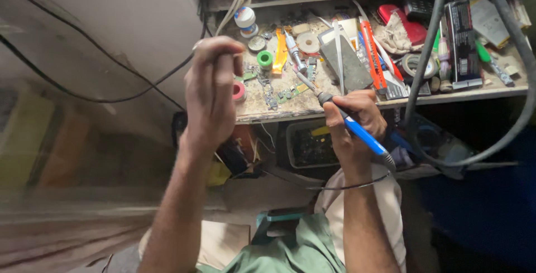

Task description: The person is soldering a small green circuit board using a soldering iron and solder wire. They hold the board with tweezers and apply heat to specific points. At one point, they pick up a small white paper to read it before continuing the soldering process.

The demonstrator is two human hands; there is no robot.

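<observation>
My right hand (357, 121) grips a blue-handled soldering iron (364, 134) like a pen. Its metal tip (306, 81) reaches up-left over the cluttered shelf (251, 111), close to a small green circuit board (291, 92). The iron's black cord loops down across my lap. My left hand (211, 91) is raised in front of the shelf's left end, fingers curled with thumb and fingertips pinched together near a thin dark wire (167, 74). What it pinches is too small to tell. A pink tape roll (239, 91) sits just right of that hand.
The shelf holds a green roll (264, 59), an orange tool (280, 51), a red utility knife (372, 55), a grey flat case (349, 63), tape rings and small parts. Thick grey cables (427, 55) hang at the right. A dark bin (312, 145) sits below the shelf.
</observation>
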